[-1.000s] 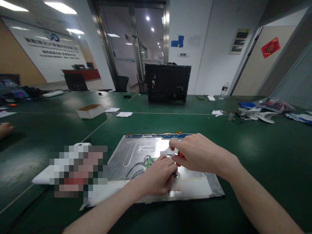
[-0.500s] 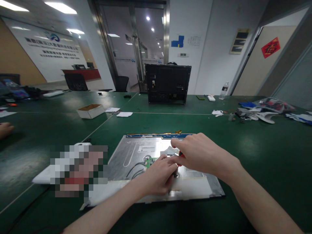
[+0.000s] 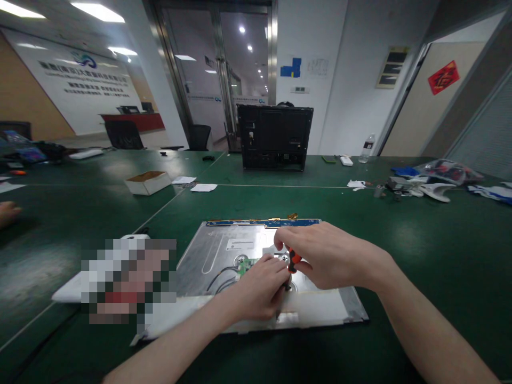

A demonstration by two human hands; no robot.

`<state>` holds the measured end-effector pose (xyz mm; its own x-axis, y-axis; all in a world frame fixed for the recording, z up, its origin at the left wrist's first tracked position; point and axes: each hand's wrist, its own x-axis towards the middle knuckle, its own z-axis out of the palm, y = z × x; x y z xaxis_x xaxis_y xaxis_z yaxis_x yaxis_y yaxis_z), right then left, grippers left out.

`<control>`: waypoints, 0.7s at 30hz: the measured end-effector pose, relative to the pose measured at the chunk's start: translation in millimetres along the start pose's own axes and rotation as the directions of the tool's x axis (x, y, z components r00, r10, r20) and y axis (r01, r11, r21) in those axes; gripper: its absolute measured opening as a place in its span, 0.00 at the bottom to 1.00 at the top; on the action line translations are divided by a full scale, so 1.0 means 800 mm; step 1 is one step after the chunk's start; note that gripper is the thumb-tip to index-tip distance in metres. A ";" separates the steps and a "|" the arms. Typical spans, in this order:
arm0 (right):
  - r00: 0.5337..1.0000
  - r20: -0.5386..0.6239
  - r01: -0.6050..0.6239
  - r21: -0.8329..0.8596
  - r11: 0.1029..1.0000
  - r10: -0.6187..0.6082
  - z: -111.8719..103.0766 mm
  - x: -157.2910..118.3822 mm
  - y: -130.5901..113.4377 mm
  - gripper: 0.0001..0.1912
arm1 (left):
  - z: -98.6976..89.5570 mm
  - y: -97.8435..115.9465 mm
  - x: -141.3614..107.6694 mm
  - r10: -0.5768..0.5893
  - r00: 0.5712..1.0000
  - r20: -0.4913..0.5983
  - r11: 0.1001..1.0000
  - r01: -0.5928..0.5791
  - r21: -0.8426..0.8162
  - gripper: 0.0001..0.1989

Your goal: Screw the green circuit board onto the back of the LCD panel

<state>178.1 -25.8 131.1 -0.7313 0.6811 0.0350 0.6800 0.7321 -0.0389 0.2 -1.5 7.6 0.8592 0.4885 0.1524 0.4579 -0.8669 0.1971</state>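
A flat silver display panel lies back side up on the table in front of me. My right hand is closed round the orange and black handle of a screwdriver, held upright over the panel's middle. My left hand rests low on the panel with its fingers bent in by the screwdriver's lower end; what they grip is hidden. Beside these fingers shows part of a green circuit board with black cables. A blue circuit strip runs along the far edge.
A black monitor housing stands at the back. Left are an open cardboard box and a white object, partly pixelated. Another person's hand is at the far left. Assorted parts and a bottle are right.
My right hand has turned at the wrist and its fingers have shifted round the screwdriver, so more of the orange handle shows. My left hand stays in place.
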 end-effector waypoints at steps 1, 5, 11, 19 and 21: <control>1.000 -0.004 -0.017 -0.014 1.000 0.016 0.000 0.001 -0.002 0.16 | 0.000 0.000 0.000 0.001 1.000 0.000 1.000 -0.001 0.000 0.06; 0.990 -0.019 -0.142 -0.098 0.985 0.141 0.000 0.005 -0.009 0.12 | -0.002 0.001 0.000 -0.007 1.000 0.006 1.000 0.007 -0.014 0.07; 0.979 -0.019 -0.206 -0.170 0.964 0.205 0.001 0.011 -0.011 0.12 | -0.006 0.003 0.000 -0.014 1.000 0.005 0.999 0.014 -0.039 0.04; 0.999 -0.028 -0.036 -0.051 0.998 0.035 0.001 0.000 -0.004 0.12 | 0.002 -0.003 -0.001 0.010 1.000 0.008 0.999 -0.009 -0.039 0.09; 0.999 -0.041 -0.032 -0.050 0.998 0.030 0.001 -0.001 -0.004 0.12 | 0.002 -0.003 -0.001 0.008 1.000 0.010 1.000 -0.008 -0.030 0.09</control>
<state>176.3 -28.7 130.1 -0.7078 0.7025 0.0745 0.7049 0.7092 0.0099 -1.6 0.1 5.7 0.8651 0.4804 0.1443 0.4440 -0.8672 0.2253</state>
